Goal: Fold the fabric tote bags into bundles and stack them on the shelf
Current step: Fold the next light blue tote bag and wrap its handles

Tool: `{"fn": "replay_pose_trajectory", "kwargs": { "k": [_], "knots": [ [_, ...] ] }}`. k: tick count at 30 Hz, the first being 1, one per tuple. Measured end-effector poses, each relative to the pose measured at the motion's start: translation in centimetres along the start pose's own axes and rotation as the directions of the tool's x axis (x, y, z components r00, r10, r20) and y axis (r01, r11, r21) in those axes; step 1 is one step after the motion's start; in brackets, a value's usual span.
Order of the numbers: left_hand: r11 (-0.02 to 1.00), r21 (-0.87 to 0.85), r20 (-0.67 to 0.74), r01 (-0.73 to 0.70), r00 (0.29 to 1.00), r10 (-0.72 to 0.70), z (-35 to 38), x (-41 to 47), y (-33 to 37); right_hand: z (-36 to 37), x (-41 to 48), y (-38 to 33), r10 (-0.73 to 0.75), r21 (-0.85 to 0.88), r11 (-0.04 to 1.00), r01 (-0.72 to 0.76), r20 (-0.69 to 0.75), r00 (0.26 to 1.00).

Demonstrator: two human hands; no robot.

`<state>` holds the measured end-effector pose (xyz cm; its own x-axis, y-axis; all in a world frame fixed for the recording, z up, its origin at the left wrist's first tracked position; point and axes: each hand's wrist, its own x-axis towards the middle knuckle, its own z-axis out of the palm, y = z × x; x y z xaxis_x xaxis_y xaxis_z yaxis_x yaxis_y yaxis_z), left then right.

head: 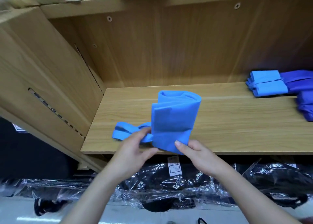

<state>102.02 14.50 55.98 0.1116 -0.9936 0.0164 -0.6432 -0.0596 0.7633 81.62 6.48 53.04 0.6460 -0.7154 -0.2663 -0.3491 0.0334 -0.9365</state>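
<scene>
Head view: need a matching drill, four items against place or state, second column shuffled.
Items
1. folded blue tote bag
2. blue straps
3. light-blue bundle
4. plastic-wrapped black bags

Place or state
A. below the shelf
B. lying far right on the shelf, beside the purple bundles
C. gripped by the left hand
D. on end over the shelf's front edge, lower corner pinched by the right hand

Pairs: 1-D, 2-C, 3-B, 4-A

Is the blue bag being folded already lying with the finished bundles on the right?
No, the left hand and right hand hold the blue bag near the front edge of the shelf.
</scene>
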Motion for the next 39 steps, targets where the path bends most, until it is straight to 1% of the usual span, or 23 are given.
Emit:
{"fn": "replay_pose_trajectory", "kwargs": {
  "k": [2, 3, 6, 7, 8, 9, 11, 12, 14, 16, 18, 19, 20, 22, 24, 26, 28, 29, 31, 32, 33, 35, 39],
  "knots": [
    [0.994, -0.037, -0.046, 0.101, 0.994, -0.103, 1.6, 1.1, -0.8, 0.0, -0.1, -0.4, -0.020, 0.149, 0.988, 0.025, -0.034, 0.999],
    [0.992, -0.022, -0.060, 0.122, 0.991, -0.123, 2.0, 1.5, -0.9, 0.0, 0.0, -0.3, -0.027, 0.208, 0.977, 0.041, -0.070, 0.997],
    [0.978, 0.167, -0.054, 0.122, 0.992, -0.114, 3.0, 2.1, -0.6, 0.2, 0.6, -0.4, -0.037, 0.305, 0.946, 0.110, -0.235, 0.971],
    [0.967, 0.219, -0.049, 0.129, 0.991, -0.121, 3.3, 2.1, -0.3, 0.1, 1.0, -0.2, -0.039, 0.250, 0.960, 0.123, -0.317, 0.948],
    [0.954, 0.264, -0.058, 0.140, 0.990, -0.129, 3.6, 2.2, 0.0, 0.0, 1.3, -0.2, -0.051, 0.143, 0.983, 0.118, -0.403, 0.914],
    [0.939, 0.305, -0.071, 0.158, 0.987, -0.143, 3.9, 2.3, 0.4, -0.3, 1.8, -0.1, -0.075, -0.013, 0.997, 0.078, -0.477, 0.876],
    [0.913, 0.366, -0.101, 0.180, 0.983, -0.153, 4.5, 2.2, 1.1, -0.7, 2.5, -0.2, -0.126, -0.304, 0.952, -0.048, -0.529, 0.839],
    [0.903, 0.389, -0.124, 0.185, 0.981, -0.147, 4.7, 2.2, 1.4, -0.8, 2.8, -0.2, -0.130, -0.378, 0.921, -0.094, -0.526, 0.841],
    [0.887, 0.413, -0.207, 0.208, 0.970, -0.131, 4.8, 2.0, 1.3, -0.7, 3.4, -0.4, -0.098, -0.446, 0.880, -0.164, -0.508, 0.856],
    [0.862, 0.486, -0.247, 0.146, 0.969, -0.025, 4.6, 1.7, 0.8, -0.5, 4.0, -0.4, -0.078, -0.496, 0.844, -0.206, -0.493, 0.866],
    [0.775, 0.632, -0.176, 0.002, 0.974, 0.142, 4.6, 1.8, 0.2, -0.2, 4.3, -0.4, -0.084, -0.542, 0.812, -0.217, -0.476, 0.875],
    [0.728, 0.682, -0.086, -0.074, 0.980, 0.181, 4.8, 1.9, -0.1, -0.1, 4.5, -0.4, -0.090, -0.567, 0.794, -0.218, -0.465, 0.881],
    [0.705, 0.698, 0.000, -0.122, 0.985, 0.171, 4.9, 2.1, -0.2, 0.0, 4.5, -0.4, -0.091, -0.591, 0.776, -0.220, -0.450, 0.888],
    [0.745, 0.658, 0.100, -0.111, 0.993, 0.061, 5.2, 2.4, -0.4, 0.1, 4.4, -0.7, -0.095, -0.626, 0.749, -0.215, -0.423, 0.901],
    [0.806, 0.588, 0.128, -0.060, 0.992, -0.019, 5.3, 2.5, -0.6, 0.1, 4.2, -1.1, -0.097, -0.651, 0.728, -0.215, -0.409, 0.907],
    [0.837, 0.546, 0.120, -0.047, 0.993, -0.022, 5.1, 2.6, -0.4, -0.2, 4.5, -1.4, -0.097, -0.669, 0.715, -0.203, -0.382, 0.919],
    [0.849, 0.526, 0.127, -0.051, 0.992, -0.020, 4.7, 2.6, -0.1, -0.9, 5.5, -1.5, -0.087, -0.632, 0.757, -0.165, -0.348, 0.934],
    [0.853, 0.518, 0.137, -0.063, 0.991, -0.011, 4.6, 2.6, -0.1, -1.3, 6.4, -1.6, -0.075, -0.564, 0.815, -0.136, -0.335, 0.939],
    [0.866, 0.493, 0.151, -0.084, 0.988, 0.010, 4.2, 2.6, -0.4, -2.2, 8.2, -2.0, -0.028, -0.324, 0.943, -0.079, -0.312, 0.950],
    [0.874, 0.478, 0.157, -0.091, 0.988, 0.017, 4.1, 2.5, -0.5, -2.6, 9.0, -2.3, 0.002, -0.187, 0.981, -0.059, -0.289, 0.957],
    [0.879, 0.466, 0.161, -0.100, 0.987, 0.026, 3.9, 2.5, -0.7, -2.9, 9.7, -2.5, 0.022, -0.087, 0.995, -0.046, -0.263, 0.965],
    [0.877, 0.468, 0.184, -0.113, 0.982, 0.028, 3.6, 2.4, -1.1, -3.3, 10.9, -2.6, 0.027, -0.009, 1.000, -0.029, -0.227, 0.974],
    [0.865, 0.469, 0.255, -0.177, 0.965, 0.059, 3.0, 2.0, -1.5, -3.7, 11.2, -2.4, 0.053, 0.174, 0.985, -0.007, -0.257, 0.965]
  ]
}}
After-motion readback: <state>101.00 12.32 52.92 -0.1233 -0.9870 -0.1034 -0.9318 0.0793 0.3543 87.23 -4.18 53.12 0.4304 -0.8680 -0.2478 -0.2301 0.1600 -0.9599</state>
